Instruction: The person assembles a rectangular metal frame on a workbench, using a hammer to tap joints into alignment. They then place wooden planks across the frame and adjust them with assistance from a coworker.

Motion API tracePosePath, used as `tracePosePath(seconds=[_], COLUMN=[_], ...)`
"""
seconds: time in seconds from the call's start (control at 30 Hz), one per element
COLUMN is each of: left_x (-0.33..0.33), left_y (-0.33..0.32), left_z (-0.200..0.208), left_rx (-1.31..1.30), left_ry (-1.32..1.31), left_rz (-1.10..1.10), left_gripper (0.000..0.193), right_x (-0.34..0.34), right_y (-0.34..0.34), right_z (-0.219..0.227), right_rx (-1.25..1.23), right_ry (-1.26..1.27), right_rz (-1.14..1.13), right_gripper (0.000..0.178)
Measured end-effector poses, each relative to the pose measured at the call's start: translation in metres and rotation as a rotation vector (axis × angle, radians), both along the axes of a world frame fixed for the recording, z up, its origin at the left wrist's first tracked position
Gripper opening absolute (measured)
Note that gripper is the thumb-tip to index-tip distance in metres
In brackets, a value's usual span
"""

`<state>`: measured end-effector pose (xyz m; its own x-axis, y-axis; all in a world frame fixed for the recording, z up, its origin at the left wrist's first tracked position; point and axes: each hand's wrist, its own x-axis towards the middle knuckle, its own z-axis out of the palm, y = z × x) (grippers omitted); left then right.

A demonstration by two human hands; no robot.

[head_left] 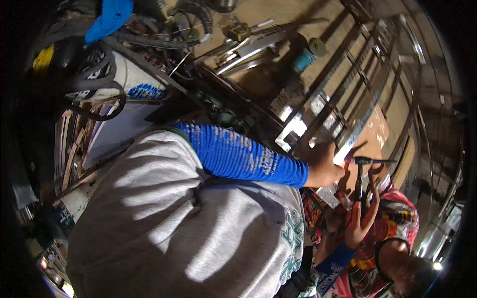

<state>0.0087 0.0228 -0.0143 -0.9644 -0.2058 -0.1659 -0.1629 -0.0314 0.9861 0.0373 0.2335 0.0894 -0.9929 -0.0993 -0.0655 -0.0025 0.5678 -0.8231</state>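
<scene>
Grey sweatshirt (213, 228) of the wearer: nearest the camera, filling the lower left and centre; bands of light and shadow across it, green print at its right edge.

Tan work surface (298, 11): upper part of the view, cluttered. Metal frame (343, 92) of long, roughly parallel bars slants across it on the right.

Co-worker (397, 203) in a red patterned top: lower right, close beside the wearer's hands.

Blue sleeve (248, 159) with pale lettering: covers the wearer's left arm, which reaches rightward across the centre. A matching sleeve covers the right forearm, entering from the lower edge.

White container (121, 74) with blue marking: upper left, dark cables lying against it. Blue cloth (112, 20) above it.

Metal bar (361, 126): slants down to the left hand, lower end brightly lit.

Right hand (358, 223): fingers wrapped about the dark handle of a torch (360, 174). Torch upright, head crosswise, pinkish nozzle pointing left, just beside the lit bar end.

Left hand (324, 166): at that same bar end, fingers apparently curled; cannot tell whether it grips the bar.

Teal cylinder (304, 60): on the surface, left of the frame. Yellow-and-black tape measure (239, 32): farther left, near loose metal strips.
</scene>
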Motion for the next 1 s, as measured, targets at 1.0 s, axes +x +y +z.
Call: tracePosePath(seconds=[1.0], left_x=[-0.006], left_y=[-0.016], left_z=[0.022], left_rx=[0.295], left_ry=[-0.168], left_rz=[-0.281], left_gripper=[0.028], right_x=[-0.028], right_y=[0.016], right_z=[-0.010], right_rx=[-0.269], right_ry=[0.138], right_rz=[0.186], right_gripper=[0.043])
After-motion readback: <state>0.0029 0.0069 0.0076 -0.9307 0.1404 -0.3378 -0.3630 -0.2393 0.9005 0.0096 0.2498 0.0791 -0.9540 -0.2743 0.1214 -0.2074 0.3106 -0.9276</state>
